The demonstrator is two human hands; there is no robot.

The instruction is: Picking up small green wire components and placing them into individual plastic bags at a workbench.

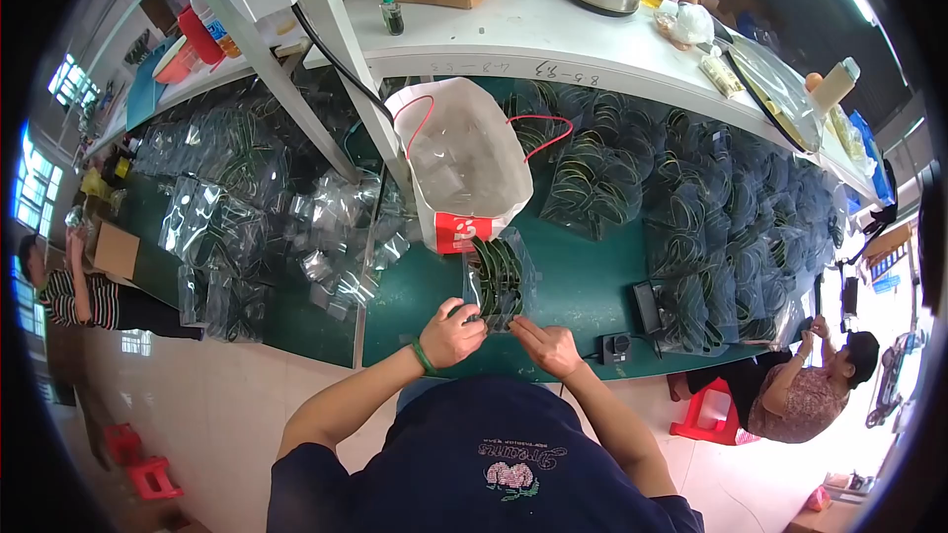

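Observation:
Over the green tabletop (592, 276), right in front of me, is a clear plastic bag (528, 281) with several dark, thin curved bands (497, 271) inside it. My left hand (452, 333), with a green bangle on its wrist, has curled fingers gripping the bag's near left corner. At the near right edge of the same bag is my right hand (548, 345), its fingers held together and pinching the film. The thumb's grip there is partly hidden. Just beyond the bag stands an open white paper carrier bag (469, 222) with red handles and clear film pieces inside.
Filled clear bags (726, 227) crowd the right side; more bags (222, 227) lie left. Small clear packets (331, 227) are scattered left of the carrier bag. A black box (647, 308) and small device (614, 347) sit right. A white shelf (474, 44) crosses behind. Other people sit around.

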